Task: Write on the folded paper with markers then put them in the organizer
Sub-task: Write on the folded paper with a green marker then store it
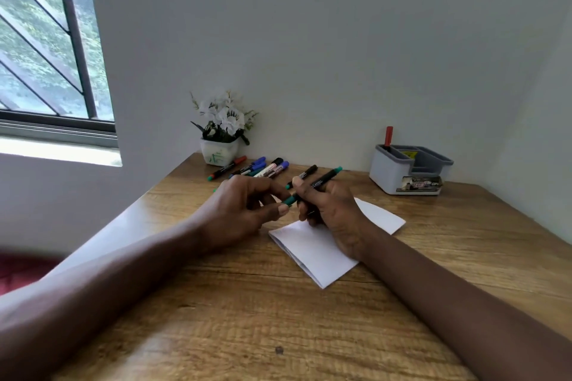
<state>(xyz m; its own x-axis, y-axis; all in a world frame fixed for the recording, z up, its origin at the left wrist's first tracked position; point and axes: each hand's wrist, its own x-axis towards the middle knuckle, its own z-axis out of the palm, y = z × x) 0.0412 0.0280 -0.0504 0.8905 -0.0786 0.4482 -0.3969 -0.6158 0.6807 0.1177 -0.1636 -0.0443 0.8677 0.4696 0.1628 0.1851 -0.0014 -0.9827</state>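
A green-ended black marker (322,182) is held above the folded white paper (315,254). My right hand (331,210) grips its barrel, and my left hand (244,207) pinches the green cap (290,200) at its lower end. The paper lies on the wooden table (278,318), partly under my right hand. Several more markers (260,168) lie in a loose row behind my hands. A grey and white organizer (408,170) stands at the back right with one red marker (388,137) upright in it.
A small white pot of white flowers (221,130) stands at the back left against the wall. A window (46,40) is at the left. The table's left edge runs diagonally beside my left forearm.
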